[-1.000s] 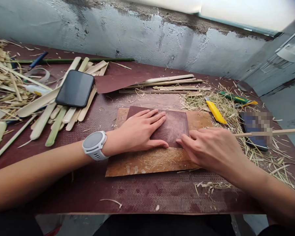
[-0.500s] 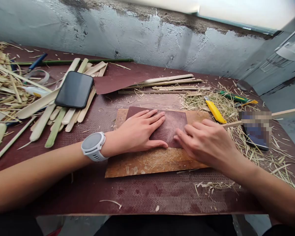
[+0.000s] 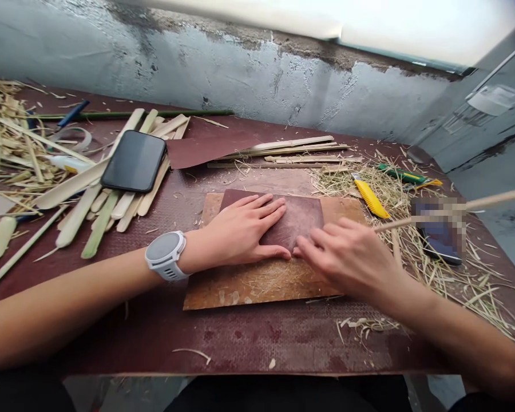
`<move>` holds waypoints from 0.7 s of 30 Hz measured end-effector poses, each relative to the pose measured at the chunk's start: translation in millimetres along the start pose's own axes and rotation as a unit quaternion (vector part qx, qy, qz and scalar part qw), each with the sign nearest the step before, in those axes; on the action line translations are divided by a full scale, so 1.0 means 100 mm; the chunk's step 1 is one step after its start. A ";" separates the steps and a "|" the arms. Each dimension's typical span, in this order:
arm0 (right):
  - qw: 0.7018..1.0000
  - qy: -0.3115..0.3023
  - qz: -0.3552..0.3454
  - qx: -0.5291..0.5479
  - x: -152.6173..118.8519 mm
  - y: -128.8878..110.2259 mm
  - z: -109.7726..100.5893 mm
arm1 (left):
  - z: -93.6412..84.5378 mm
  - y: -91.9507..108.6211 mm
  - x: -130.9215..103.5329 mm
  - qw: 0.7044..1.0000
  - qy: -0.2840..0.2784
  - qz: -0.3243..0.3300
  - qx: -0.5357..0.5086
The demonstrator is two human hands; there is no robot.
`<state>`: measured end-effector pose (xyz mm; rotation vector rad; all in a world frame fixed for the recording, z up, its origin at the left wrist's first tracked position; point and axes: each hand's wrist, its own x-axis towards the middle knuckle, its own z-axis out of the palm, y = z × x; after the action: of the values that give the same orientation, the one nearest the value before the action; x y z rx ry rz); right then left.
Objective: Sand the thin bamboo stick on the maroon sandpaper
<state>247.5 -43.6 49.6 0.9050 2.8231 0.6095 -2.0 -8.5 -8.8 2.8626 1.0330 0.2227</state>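
Note:
My left hand (image 3: 245,233) lies flat with fingers stretched on a dark brown sheet of sandpaper (image 3: 304,217), pressing it against a wooden board (image 3: 249,289). Pale dust coats the sandpaper's middle. Curled around a thin bamboo strip (image 3: 504,199), my right hand (image 3: 347,252) rests over the sandpaper's near right corner, its fingertips close to my left thumb. The strip runs out behind that hand to the right edge of the view; its other end is hidden under my fingers.
Cut bamboo slats (image 3: 75,220) and a phone (image 3: 134,161) lie at left, by a shavings heap. More strips (image 3: 300,146) and another brown sheet (image 3: 206,150) are at the back. A yellow cutter (image 3: 371,196), a green-handled tool (image 3: 405,174) and a pixelated phone (image 3: 440,243) sit among shavings at right.
My right hand has slid left and slightly nearer to me across the sandpaper, drawing the bamboo strip along. The left hand stays pressed flat. The whole view has shifted a little.

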 end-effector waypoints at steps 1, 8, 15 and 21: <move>1.000 0.003 -0.002 0.008 0.00 -0.01 0.00 | 0.00 0.00 0.00 1.000 0.000 0.001 0.001; 0.995 0.000 0.097 -0.021 0.01 0.03 0.03 | 0.00 0.00 -0.01 1.000 0.005 -0.002 0.003; 0.994 0.006 0.108 -0.012 0.01 -0.01 0.05 | 0.01 -0.01 -0.01 1.000 0.013 0.001 0.002; 0.998 -0.009 0.057 0.008 0.00 -0.04 0.05 | 0.02 -0.02 -0.01 1.000 0.012 0.003 -0.005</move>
<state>246.3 -45.3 43.7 1.0747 2.7788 0.5888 -4.0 -7.8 -11.0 2.8603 1.0253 0.2631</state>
